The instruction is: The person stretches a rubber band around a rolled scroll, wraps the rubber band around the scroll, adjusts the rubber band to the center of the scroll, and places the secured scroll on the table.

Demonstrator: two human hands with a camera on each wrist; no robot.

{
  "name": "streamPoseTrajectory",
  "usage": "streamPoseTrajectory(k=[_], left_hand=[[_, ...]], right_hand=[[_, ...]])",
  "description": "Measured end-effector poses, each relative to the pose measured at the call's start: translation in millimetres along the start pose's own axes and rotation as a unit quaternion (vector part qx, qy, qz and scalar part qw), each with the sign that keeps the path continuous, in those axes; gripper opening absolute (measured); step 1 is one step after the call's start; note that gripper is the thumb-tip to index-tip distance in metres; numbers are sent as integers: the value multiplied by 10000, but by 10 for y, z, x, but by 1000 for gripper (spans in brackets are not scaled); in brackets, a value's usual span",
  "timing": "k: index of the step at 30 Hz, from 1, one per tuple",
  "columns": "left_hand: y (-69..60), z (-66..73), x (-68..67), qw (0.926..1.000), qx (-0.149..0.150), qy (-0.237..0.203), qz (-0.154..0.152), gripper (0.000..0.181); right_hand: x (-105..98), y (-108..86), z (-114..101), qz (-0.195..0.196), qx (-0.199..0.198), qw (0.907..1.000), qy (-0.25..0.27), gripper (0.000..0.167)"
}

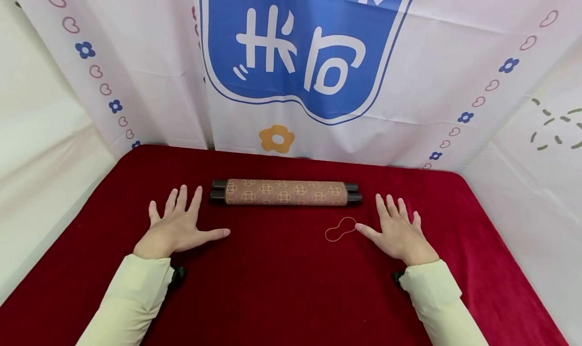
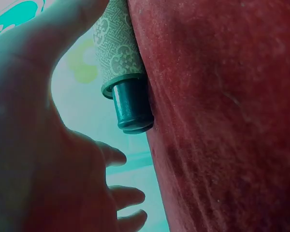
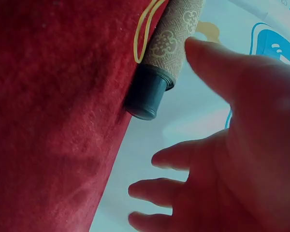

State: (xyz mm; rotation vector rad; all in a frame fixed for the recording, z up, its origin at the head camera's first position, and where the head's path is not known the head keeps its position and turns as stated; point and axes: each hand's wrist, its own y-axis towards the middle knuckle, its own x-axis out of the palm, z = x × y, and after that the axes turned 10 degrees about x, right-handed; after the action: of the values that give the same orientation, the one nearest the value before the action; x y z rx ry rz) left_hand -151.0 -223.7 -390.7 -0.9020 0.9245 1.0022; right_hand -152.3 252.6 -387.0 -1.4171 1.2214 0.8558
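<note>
A rolled scroll with brown patterned backing and dark rod ends lies crosswise on the red cloth, rolled in from both sides. In front of its right part lies a thin rubber band in a loose peanut-like loop. My left hand is spread with straight fingers to the left of the scroll, holding nothing. To the right, my right hand is spread too; its thumb tip appears beside the band, and I cannot tell whether they touch. Both wrist views show a dark rod end of the scroll past the thumb.
Red velvety cloth covers the table. Behind its back edge hangs a white curtain with a blue printed emblem and flowers. Pale fabric walls stand at the left and right sides.
</note>
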Motion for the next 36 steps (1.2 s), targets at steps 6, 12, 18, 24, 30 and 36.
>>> streamPoseTrajectory(k=[6,12,18,24,30,36], left_hand=[[7,2,-58,9992,304,-22,244,128],[29,92,-141,9949,700,102,726,109],[54,189,-153,9907,959,236,931,98],[91,240,-169,9827,1380,336,1191,91],[194,331,-180,9750,1744,541,1271,89],[397,434,-130,9660,2114,659,1335,86]], right_hand=[[1,-12,-25,157,-230,9995,-146,91],[-37,-9,-79,415,-479,9977,-243,75],[-59,-16,-145,493,-651,9963,-275,67],[-98,-18,-216,619,-798,9947,-215,62],[-145,1,-301,558,-839,9947,-203,62],[-125,40,-351,326,-739,9964,-251,62]])
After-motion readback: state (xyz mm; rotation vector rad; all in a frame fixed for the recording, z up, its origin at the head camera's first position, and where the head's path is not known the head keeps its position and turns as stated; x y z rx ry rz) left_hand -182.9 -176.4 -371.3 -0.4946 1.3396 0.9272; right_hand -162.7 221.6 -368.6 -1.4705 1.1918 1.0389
